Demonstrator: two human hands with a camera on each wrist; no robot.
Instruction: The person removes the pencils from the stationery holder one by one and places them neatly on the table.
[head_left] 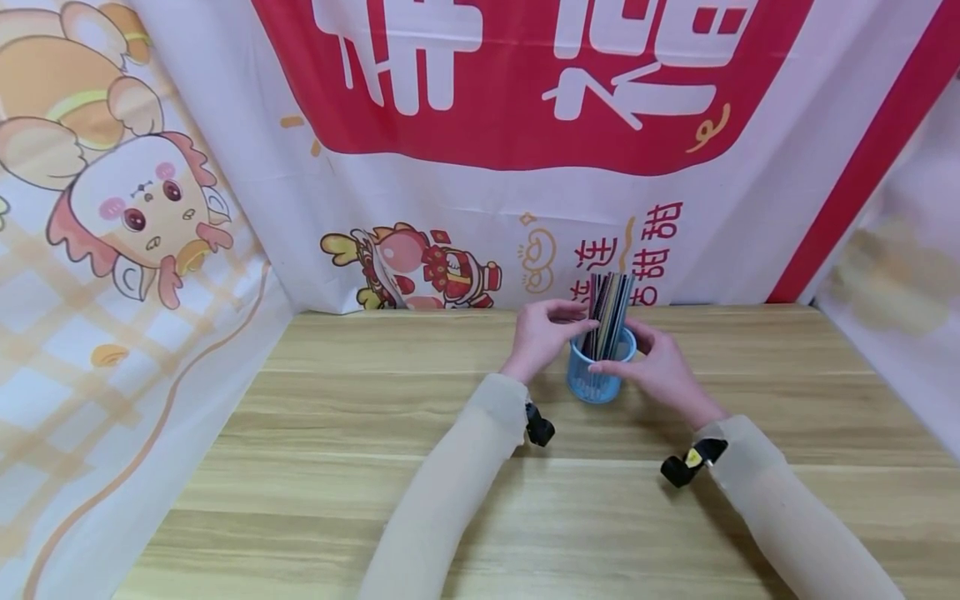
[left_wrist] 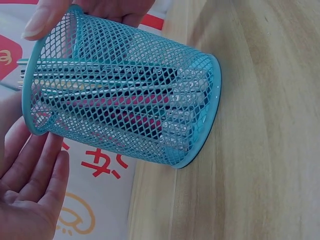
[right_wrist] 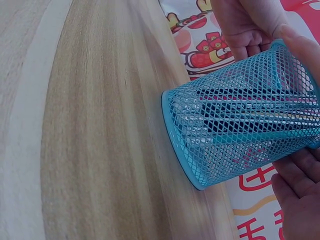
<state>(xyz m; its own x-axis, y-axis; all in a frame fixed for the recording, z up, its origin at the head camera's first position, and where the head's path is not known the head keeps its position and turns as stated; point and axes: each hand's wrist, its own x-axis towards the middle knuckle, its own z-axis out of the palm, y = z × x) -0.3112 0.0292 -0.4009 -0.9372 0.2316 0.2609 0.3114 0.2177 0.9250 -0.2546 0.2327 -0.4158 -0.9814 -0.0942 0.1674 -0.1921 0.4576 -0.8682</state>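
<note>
A blue mesh pen cup (head_left: 592,387) stands on the table, with a bundle of slim pens (head_left: 609,312) upright in it. Through the mesh in the left wrist view the pens' clear ends (left_wrist: 182,112) lie near the cup's base. My right hand (head_left: 663,367) grips the cup at its rim, thumb across the near side and fingers behind. On the other side is my left hand (head_left: 543,333), its thumb by the pens above the rim. The left fingers (left_wrist: 37,182) extend beside the cup; whether they press on it is unclear.
Around the cup spreads a wood-grain table (head_left: 360,442). Close behind hangs a printed red and white cloth (head_left: 495,150). A cartoon-patterned cloth (head_left: 150,350) borders the left side, and a pale cloth (head_left: 892,333) the right.
</note>
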